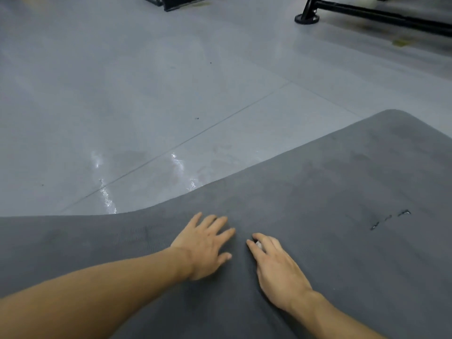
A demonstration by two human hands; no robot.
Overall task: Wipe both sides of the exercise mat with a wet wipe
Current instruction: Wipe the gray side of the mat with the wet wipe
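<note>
Looking down at the exercise mat (330,179), dark grey and soft-looking, spreading over the floor (146,81) from 3 o'clock round to 8 o'clock. Pressing the left hand (205,245) flat on it at 6 o'clock, fingers straight and spread, holding nothing, just keeping the mat down. Resting the right hand (276,265) just beside it, also near 6 o'clock, curling the fingers a little round the wet wipe (258,244), peeking out only as a tiny white bit.

Guessing about the job: wiping one side right now, somewhere in the middle of it. Seeing darker patches on the mat toward 3 o'clock, maybe damp from wiping, maybe just marks; not being able to tell. Not being able to tell the first side from the second either. Most likely needing more rubbing here, then a flip, then the same on the other side.

Noticing small tears (389,218) in the mat at 4 o'clock, so probably needing a gentle touch there to keep the wipe from catching.

Moving outward: smooth grey floor, shining a bit, with a thin line running across it. Spotting wet streaks (106,199) at 8 o'clock, close to the mat's curving edge. Seeing a black metal frame (367,13) with a round foot far off at 1 o'clock, and another black frame (171,2) at 12 o'clock.
</note>
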